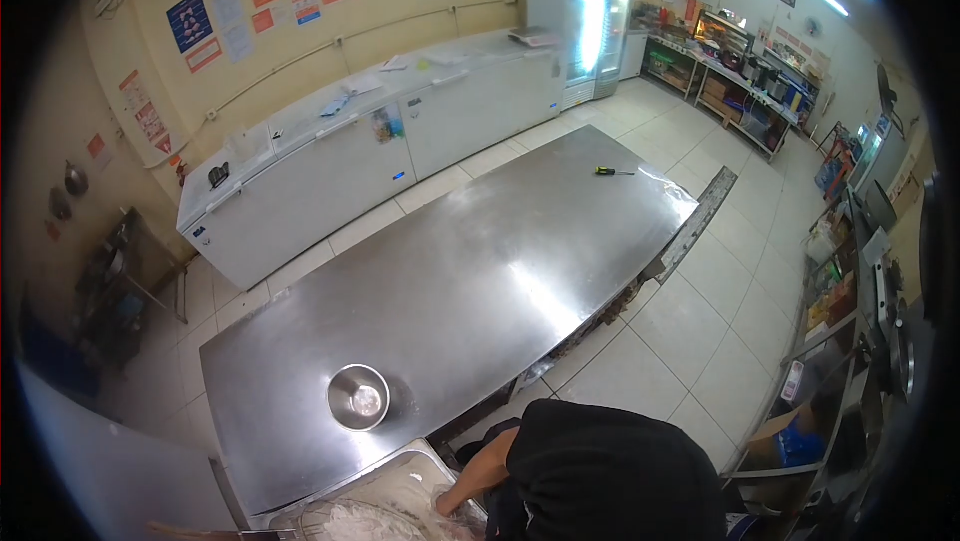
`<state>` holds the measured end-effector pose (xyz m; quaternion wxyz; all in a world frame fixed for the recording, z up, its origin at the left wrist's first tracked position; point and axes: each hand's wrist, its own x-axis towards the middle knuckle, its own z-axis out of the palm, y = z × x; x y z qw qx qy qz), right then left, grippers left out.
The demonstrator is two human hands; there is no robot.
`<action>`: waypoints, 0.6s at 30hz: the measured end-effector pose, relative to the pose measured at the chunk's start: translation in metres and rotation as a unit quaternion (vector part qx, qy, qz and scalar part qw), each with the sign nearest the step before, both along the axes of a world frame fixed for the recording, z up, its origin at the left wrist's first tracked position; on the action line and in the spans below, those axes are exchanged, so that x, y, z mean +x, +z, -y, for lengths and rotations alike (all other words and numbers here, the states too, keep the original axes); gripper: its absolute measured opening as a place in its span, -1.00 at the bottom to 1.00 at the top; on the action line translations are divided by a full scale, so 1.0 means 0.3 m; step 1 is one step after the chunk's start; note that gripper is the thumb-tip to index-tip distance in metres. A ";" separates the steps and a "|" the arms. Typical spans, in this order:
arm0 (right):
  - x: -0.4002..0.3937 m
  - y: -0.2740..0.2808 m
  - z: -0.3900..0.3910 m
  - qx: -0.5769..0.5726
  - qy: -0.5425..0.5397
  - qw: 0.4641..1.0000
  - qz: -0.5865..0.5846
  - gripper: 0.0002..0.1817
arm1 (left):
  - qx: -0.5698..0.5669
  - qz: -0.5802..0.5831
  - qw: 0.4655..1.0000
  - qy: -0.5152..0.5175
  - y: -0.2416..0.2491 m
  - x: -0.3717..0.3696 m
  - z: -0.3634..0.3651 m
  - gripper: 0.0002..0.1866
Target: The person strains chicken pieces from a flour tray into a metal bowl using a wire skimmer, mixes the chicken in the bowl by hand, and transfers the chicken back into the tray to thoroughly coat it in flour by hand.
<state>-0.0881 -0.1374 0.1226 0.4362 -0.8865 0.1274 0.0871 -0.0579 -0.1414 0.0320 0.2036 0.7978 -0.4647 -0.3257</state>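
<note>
At the bottom edge sits a metal pan (430,449) holding white, flour-like powder (375,511). My right hand (447,503) reaches down from a black short sleeve into the pan's right side, its fingers hidden in the powder, so I cannot tell whether they grip anything. Thin curved wires (318,513), like a strainer or basket rim, show at the pan's left. Low at the bottom left, a blurred strip of my left hand and forearm (235,535) comes in beside the pan, mostly cut off by the frame. A round steel bowl (343,388) stands upright on the table behind the pan.
A long stainless steel table (430,261) stretches away, with a yellow-and-black screwdriver (606,171) near its far end. White chest freezers (320,181) line the left wall. A lit glass-door fridge (588,31) stands at the back. Loaded shelves (800,431) run along the right over tiled floor.
</note>
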 end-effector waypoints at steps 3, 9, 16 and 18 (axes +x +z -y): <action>-0.005 0.009 0.010 0.002 -0.003 1.000 0.001 -0.28 | -0.002 0.002 1.000 0.001 0.005 -0.008 0.007 -0.49; -0.002 0.015 0.023 0.012 0.006 1.000 0.006 -0.29 | -0.005 0.004 1.000 0.017 0.005 0.007 -0.021 -0.49; 0.028 0.011 -0.050 0.019 0.094 0.995 0.029 -0.31 | -0.021 0.016 0.997 0.079 -0.012 0.109 -0.246 -0.49; 0.028 0.052 -0.083 0.006 0.163 0.986 0.020 -0.31 | -0.008 0.029 0.990 0.138 0.014 0.100 -0.369 -0.48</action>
